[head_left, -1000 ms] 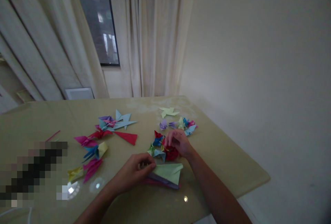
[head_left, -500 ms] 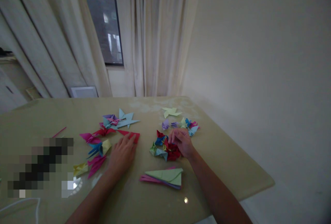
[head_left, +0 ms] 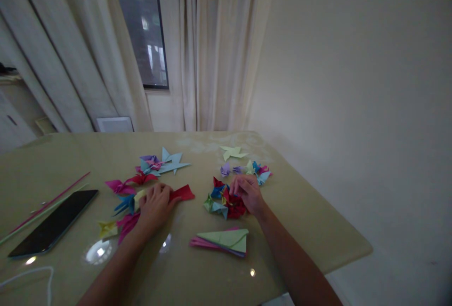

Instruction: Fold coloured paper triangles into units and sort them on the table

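My left hand (head_left: 157, 202) is low over the table with its fingers curled. A piece of red folded paper (head_left: 183, 193) sticks out to the right from between its thumb and fingers. Close beside this hand lie origami pieces: a yellow one (head_left: 108, 229), a blue one (head_left: 124, 204) and a magenta one (head_left: 127, 224) that my wrist partly covers. My right hand (head_left: 246, 192) is closed at the right side of a small pile with a dark red origami piece (head_left: 235, 207) and a light blue one (head_left: 220, 209). What its fingers hold, if anything, is hidden.
Nearer me lies a stack of folded paper (head_left: 222, 241), pale green on top. Farther back are a light blue paper star (head_left: 173, 161) and a pale green pinwheel shape (head_left: 233, 153). A black phone (head_left: 52, 223), thin sticks (head_left: 49, 205) and a white cable (head_left: 31, 270) are at left.
My left hand has shifted left and drawn its fingers in; the red paper has turned and now juts from the hand. Nearby origami has slid slightly left. My right hand stays almost still.
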### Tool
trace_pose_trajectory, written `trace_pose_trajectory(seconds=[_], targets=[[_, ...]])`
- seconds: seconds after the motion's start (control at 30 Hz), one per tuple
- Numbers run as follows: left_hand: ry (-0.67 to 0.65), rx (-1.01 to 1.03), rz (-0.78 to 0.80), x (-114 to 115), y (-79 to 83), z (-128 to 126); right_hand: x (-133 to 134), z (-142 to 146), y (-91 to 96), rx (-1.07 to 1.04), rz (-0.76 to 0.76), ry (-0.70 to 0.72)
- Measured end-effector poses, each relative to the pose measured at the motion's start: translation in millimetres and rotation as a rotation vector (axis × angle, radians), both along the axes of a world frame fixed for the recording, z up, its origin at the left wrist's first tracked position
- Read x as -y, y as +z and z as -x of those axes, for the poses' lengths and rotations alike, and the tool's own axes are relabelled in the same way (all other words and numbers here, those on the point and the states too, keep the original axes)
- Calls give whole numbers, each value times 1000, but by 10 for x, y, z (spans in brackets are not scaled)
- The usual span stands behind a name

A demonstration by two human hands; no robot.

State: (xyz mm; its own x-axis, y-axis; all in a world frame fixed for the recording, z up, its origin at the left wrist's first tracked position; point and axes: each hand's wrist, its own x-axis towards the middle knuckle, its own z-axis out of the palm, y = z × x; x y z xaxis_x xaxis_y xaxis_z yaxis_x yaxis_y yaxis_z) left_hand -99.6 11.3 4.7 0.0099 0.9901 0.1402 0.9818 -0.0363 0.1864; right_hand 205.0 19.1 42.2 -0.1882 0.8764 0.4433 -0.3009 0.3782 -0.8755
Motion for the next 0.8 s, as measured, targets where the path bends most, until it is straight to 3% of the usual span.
trace_pose_trajectory(seconds=[0.1, 0.2, 0.27, 0.37, 0.43, 0.63, 0.8], targets=[[-101, 93, 8, 1, 65, -25, 3, 2, 0, 0, -4, 7], [-189, 311, -55, 96, 109, -167, 2, 0, 5, 5, -2, -9], [-341, 392, -106, 229, 106, -321, -4, -4, 1, 8, 1, -21], [-643, 356, -84, 463, 54, -572, -21, -12, -26, 9, 2, -27], [-738, 308, -69, 578, -2, -702, -34, -18, -48, 17, 1, -33], [-842, 254, -208, 629, -119, -847, -38, -16, -57, 38, -2, -37], [-829, 98, -122, 669, -98, -950, -21, 2, -50, 64, -4, -36]])
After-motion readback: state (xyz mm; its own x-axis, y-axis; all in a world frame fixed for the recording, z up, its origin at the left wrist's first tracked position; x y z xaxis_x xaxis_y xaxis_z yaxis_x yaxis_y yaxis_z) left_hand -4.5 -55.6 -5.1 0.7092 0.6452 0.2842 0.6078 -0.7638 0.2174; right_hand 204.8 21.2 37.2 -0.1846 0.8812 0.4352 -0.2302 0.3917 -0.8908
